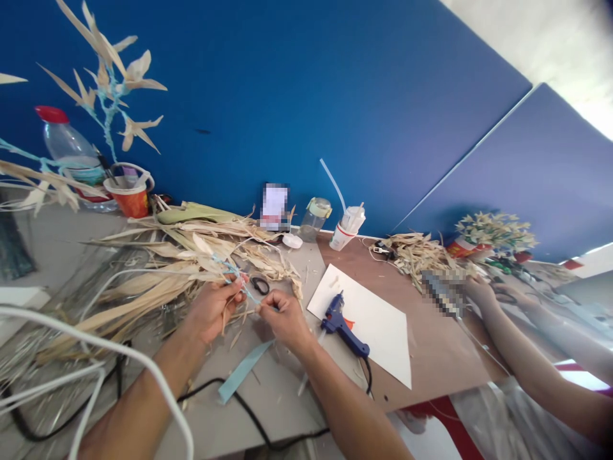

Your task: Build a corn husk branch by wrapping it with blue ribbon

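My left hand [218,308] is closed around a dried-husk flower stem [221,263] wrapped in light blue, over a heap of husks. Close by on the right, my right hand [286,319] pinches a thin twisted length of light blue paper strip [249,295] that runs from the stem. A flat, wider piece of light blue strip [244,372] lies on the table under my right hand; whether it joins the pinched part is hidden. Just behind my hands sit black-handled scissors [260,285], their blades mostly covered.
Dried husks [158,252] spread across the left. A blue glue gun [342,326] rests on a white board [383,335]. Behind stand a jar [315,217] and a paper cup [343,236]. White wire [158,377] loops at front left. A co-worker's hands [481,294] work at right.
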`<state>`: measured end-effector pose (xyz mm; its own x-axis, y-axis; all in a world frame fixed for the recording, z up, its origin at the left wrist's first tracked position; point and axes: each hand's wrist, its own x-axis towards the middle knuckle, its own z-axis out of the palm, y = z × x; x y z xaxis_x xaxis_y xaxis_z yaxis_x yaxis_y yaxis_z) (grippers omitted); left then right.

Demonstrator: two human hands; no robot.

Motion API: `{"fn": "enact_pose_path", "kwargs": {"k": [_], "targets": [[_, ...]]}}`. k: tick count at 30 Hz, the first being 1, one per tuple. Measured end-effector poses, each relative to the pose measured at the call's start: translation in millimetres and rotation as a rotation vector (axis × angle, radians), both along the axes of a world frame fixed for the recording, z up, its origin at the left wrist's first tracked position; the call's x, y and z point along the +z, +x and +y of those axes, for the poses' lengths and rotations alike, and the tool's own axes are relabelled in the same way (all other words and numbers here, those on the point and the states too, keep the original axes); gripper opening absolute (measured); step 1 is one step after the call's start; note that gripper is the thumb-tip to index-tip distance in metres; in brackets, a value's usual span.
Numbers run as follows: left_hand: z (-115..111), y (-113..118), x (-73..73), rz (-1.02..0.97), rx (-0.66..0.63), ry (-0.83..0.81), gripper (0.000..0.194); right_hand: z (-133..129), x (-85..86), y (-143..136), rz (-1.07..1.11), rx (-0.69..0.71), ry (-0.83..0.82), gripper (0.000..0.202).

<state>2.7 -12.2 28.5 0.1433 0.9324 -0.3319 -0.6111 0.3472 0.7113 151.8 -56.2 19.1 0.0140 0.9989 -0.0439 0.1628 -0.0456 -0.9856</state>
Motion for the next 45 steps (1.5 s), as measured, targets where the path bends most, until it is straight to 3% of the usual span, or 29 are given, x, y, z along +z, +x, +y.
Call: {"fn": "enact_pose_path", "kwargs": {"k": [6, 10, 17, 20, 22, 24, 28, 33, 39, 45], "targets": [[-5.4, 2.4, 5.4, 0.011, -0.049, 0.002, 0.017, 1.9, -5.4, 0.8, 0.075, -0.025, -0.046, 0.018], [-7.8, 5.7, 8.9, 0.047, -0.01, 0.048, 0.022, 3.8, -5.3, 1.0, 0.079, -0.026, -0.07, 0.019], [-0.9, 6.0, -19.1, 0.419, 0.016, 0.256, 0.023, -0.1, -0.4, -0.9, -0.195, -0.057, 0.047, 0.012], [-2.7, 6.7, -23.1, 0.582, -0.001, 0.289, 0.025, -4.4, 2.0, -3.3, -0.353, -0.069, 0.127, 0.011], [-6.2, 6.9, -17.0, 0.495, -0.036, 0.263, 0.022, -5.7, 3.6, -3.4, -0.385, -0.061, 0.136, 0.01], [-9.7, 5.6, -6.8, 0.273, -0.092, 0.232, 0.022, -4.6, 4.3, -1.4, -0.325, -0.053, 0.111, 0.01], [-11.7, -1.2, 8.4, -0.039, -0.313, 0.185, 0.025, 1.3, 1.4, 4.9, 0.02, -0.006, -0.034, 0.01], [-8.6, -5.2, 6.2, -0.065, -0.331, 0.122, 0.019, 2.0, -1.3, 5.7, 0.402, 0.138, -0.213, 0.016], [-9.4, -0.5, 1.3, -0.039, -0.34, 0.147, 0.017, -0.5, 0.6, 4.0, 0.546, 0.183, -0.331, 0.022], [-11.2, -0.6, -1.5, -0.13, -0.366, 0.164, 0.02, 1.3, 1.9, 6.9, 0.636, 0.261, -0.349, 0.029]]}}
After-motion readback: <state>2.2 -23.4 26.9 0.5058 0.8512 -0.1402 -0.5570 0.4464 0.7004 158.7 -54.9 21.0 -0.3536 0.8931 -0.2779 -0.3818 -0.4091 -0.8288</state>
